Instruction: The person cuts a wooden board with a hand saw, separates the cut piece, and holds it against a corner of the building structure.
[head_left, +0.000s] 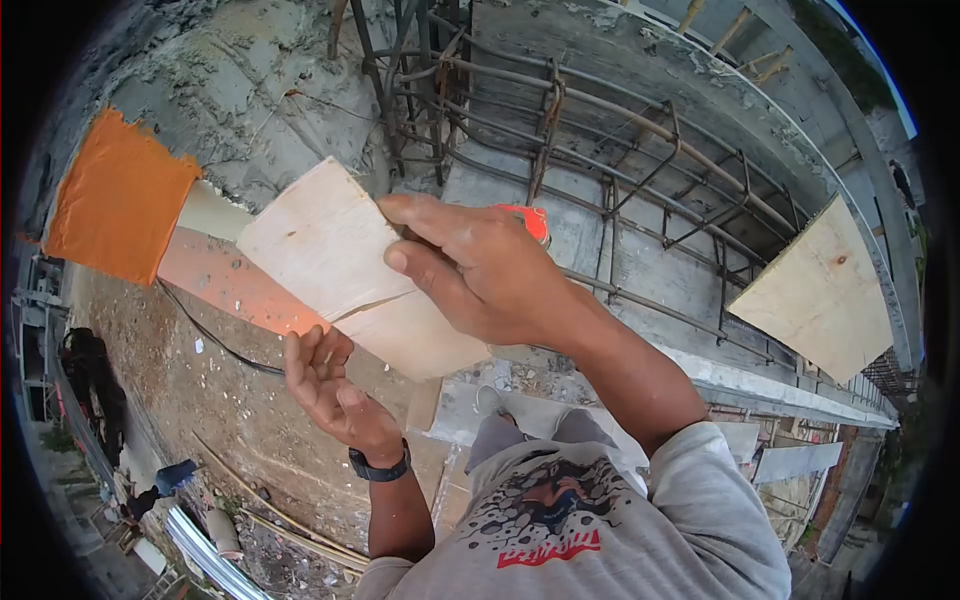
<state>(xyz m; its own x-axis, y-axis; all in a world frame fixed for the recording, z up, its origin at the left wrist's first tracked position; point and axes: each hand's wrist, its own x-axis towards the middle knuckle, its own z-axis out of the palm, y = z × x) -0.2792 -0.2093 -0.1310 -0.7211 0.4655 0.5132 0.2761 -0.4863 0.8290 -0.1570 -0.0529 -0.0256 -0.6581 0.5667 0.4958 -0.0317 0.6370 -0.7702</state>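
A pale wooden board (325, 240) with a crack across its lower part is held up in the middle of the view. My right hand (480, 265) grips its right edge between thumb and fingers. Close to the board's lower left edge is my left hand (340, 395), palm up with fingers loosely curled and apart, and nothing is seen in it. A dark watch (380, 462) is on the left wrist. Behind the board, an orange-tinted strip (225, 280) runs down from an orange piece (120, 200) at the left.
Steel rebar cages (640, 130) stand at the upper right beside a concrete wall (720, 130). Another plywood piece (825, 290) leans at the right. Rough grey concrete (220, 90) lies at the upper left. Long poles (300, 540) and a black cable (215, 335) lie on the dirt.
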